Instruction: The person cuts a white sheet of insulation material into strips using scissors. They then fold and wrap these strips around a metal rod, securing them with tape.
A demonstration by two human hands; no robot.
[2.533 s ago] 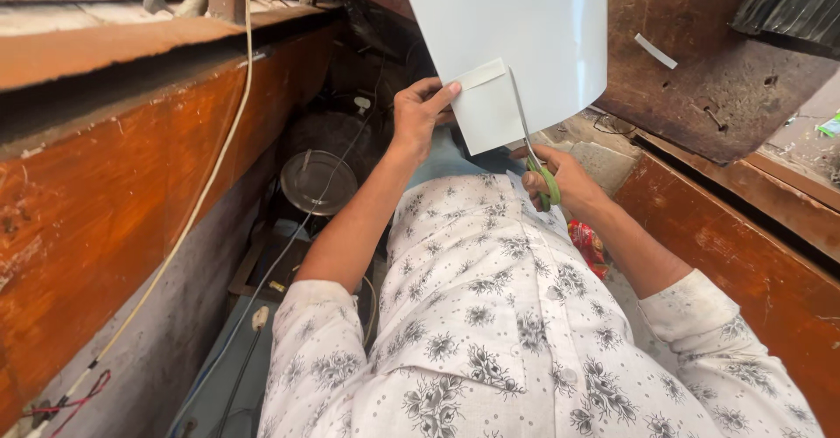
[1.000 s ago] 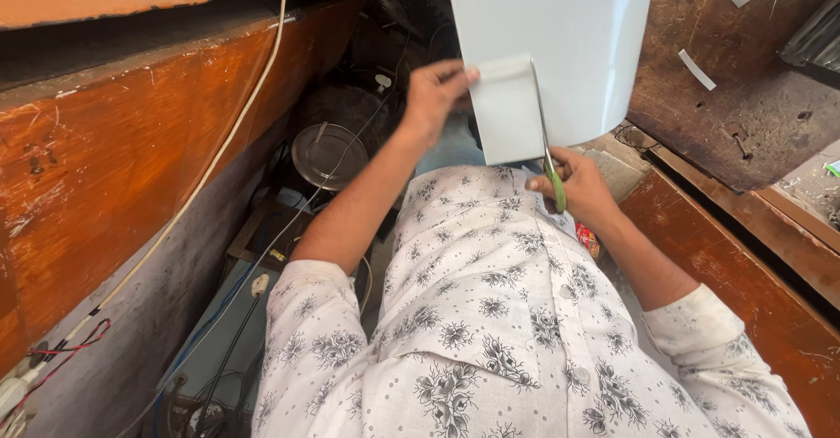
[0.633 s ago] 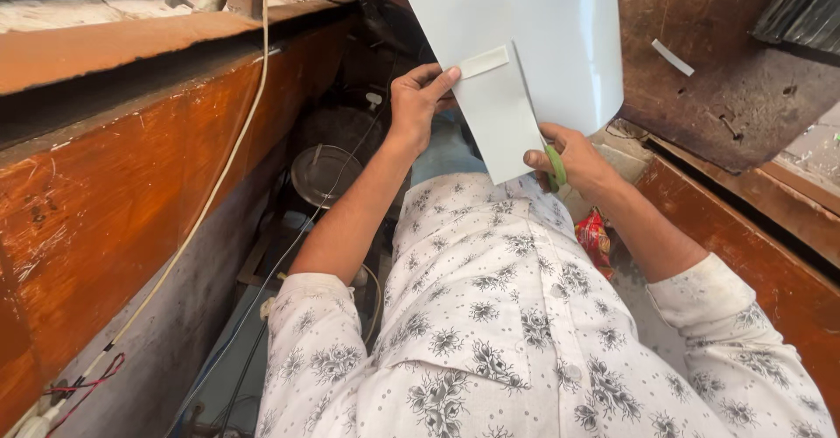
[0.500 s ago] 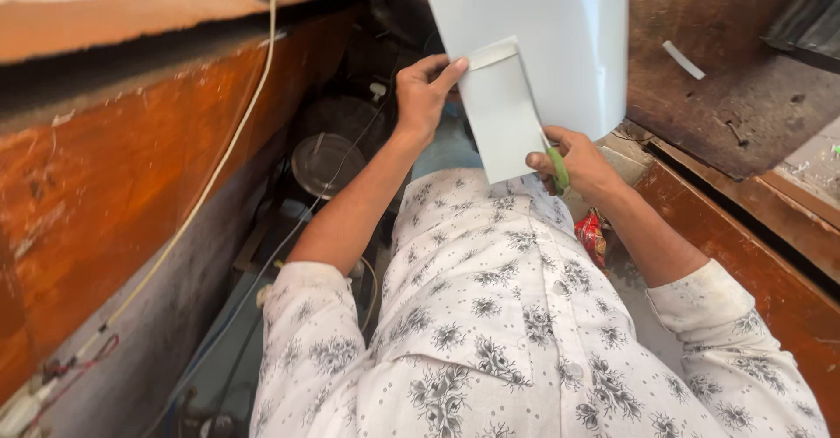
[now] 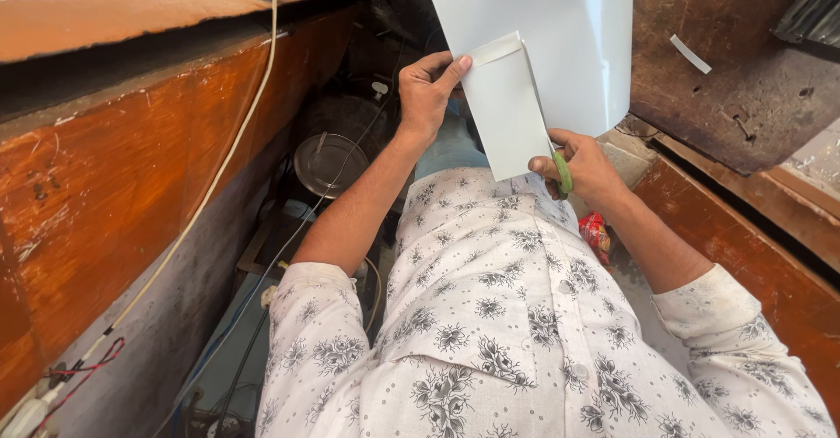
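The left hand [image 5: 426, 92] pinches the white sheet's [image 5: 560, 35] half-cut strip [image 5: 512, 110]; the right hand [image 5: 584, 168] grips green scissors [image 5: 563, 174]. Best keep the strip taut, cutting straight.

Tight slot between two wooden walls. Orange panel [image 5: 157, 193] closes the left side, with a cable [image 5: 229, 154] hanging down across its face. Dark board [image 5: 735, 79] and red rail [image 5: 744, 254] close the right. Sheet [image 5: 560, 35] blocks the view ahead, held up between left hand [image 5: 426, 97] and right hand [image 5: 584, 168]. Below the left forearm a gap opens (dim, cluttered): round metal lid [image 5: 331, 162], loose wires [image 5: 262, 289]. Red packet [image 5: 595, 232] sits beside the right wrist.
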